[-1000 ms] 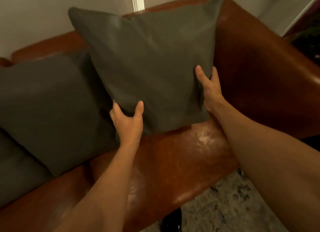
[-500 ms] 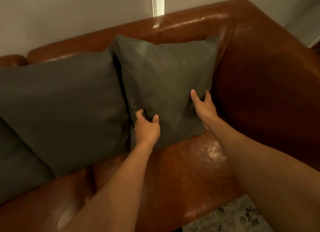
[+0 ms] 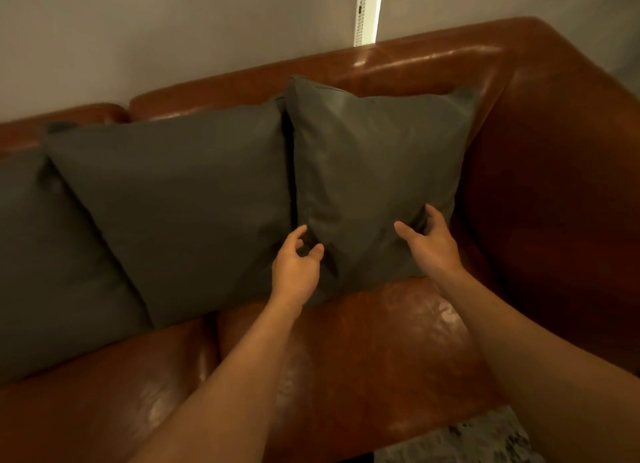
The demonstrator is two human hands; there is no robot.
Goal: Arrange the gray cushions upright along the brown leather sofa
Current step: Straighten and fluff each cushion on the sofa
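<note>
Three gray cushions stand upright in a row against the back of the brown leather sofa (image 3: 398, 352). The right cushion (image 3: 374, 172) leans in the corner by the sofa's right arm. The middle cushion (image 3: 187, 206) sits beside it, and the left cushion (image 3: 41, 272) is cut off by the frame edge. My left hand (image 3: 294, 265) hovers at the right cushion's lower left corner with fingers spread and curled. My right hand (image 3: 429, 244) is at its lower right, fingers apart, fingertips at the fabric. Neither hand grips the cushion.
A gray wall (image 3: 173, 30) rises behind the sofa, with a white vertical strip (image 3: 367, 12) on it. The sofa's right arm (image 3: 561, 172) closes off the right side. A speckled rug (image 3: 460, 442) shows at the bottom right, below the seat's front edge.
The right cushion went from held up in the air to standing against the sofa back. Both hands let go of its lower edge and drew slightly back, fingers opening.
</note>
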